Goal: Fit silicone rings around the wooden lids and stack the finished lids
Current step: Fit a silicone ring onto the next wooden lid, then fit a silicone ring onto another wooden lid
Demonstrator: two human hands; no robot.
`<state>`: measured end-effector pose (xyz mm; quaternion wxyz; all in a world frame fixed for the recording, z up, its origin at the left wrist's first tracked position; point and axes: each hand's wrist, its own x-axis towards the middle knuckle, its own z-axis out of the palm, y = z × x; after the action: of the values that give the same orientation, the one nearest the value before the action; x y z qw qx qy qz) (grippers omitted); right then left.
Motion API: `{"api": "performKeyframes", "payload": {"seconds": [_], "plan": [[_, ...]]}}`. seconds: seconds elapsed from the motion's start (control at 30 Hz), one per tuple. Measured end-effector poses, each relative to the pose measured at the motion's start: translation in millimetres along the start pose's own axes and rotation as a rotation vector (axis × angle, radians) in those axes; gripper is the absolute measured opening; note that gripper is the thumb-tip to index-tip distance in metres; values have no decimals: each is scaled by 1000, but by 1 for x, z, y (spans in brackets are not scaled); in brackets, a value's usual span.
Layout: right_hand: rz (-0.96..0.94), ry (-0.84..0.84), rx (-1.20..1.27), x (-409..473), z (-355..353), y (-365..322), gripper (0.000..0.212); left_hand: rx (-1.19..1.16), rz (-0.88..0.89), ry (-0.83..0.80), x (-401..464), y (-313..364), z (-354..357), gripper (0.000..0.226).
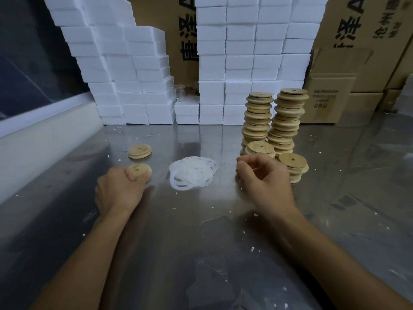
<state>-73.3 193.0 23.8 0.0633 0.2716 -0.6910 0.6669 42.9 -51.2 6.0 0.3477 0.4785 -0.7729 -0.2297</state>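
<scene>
Behind the white foam blocks, the tall cardboard carton (178, 30) facing you carries large black printing turned on its side: a Latin capital "A" at the top edge and, below it, big Chinese characters, of which "泽" reads clearly and the lower one is partly hidden. At your far right, a second carton (357, 23) repeats the same sideways "A" and "泽", with a line of smaller characters beside them too blurred to read. The small brown box (328, 99) below bears several rows of fine black print, which you cannot make out.
</scene>
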Motion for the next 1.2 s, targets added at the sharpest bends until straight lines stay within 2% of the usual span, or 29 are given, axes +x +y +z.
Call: {"api": "performKeyframes", "payload": {"seconds": [0.13,0.23,0.3,0.4,0.47,0.6,0.7,0.83,1.07,1.2], "plan": [[-226,228,-219,9,-17,-4,11,96,123,-31,-2,0,3,26],[-238,330,-396,17,-32,-3,7,103,178,24,2,0,5,22],[-137,330,-516,22,-41,4,14,130,134,43,7,1,6,37],[68,312,-584,25,-49,10,26,246,56,-43,16,2,12,60],[111,317,-585,27,-52,13,25,219,26,-46,21,3,16,57],[122,304,-602,27,-53,14,24,-61,20,12,35,5,23,53],[153,246,-633,26,-52,17,29,-158,3,27,51,6,30,57],[194,194,-593,25,-53,21,34,-130,104,48,74,9,41,63],[170,206,-627,27,-53,25,31,-111,196,142,97,10,55,54],[152,215,-633,29,-53,26,31,52,146,-1,108,7,62,47]]}}
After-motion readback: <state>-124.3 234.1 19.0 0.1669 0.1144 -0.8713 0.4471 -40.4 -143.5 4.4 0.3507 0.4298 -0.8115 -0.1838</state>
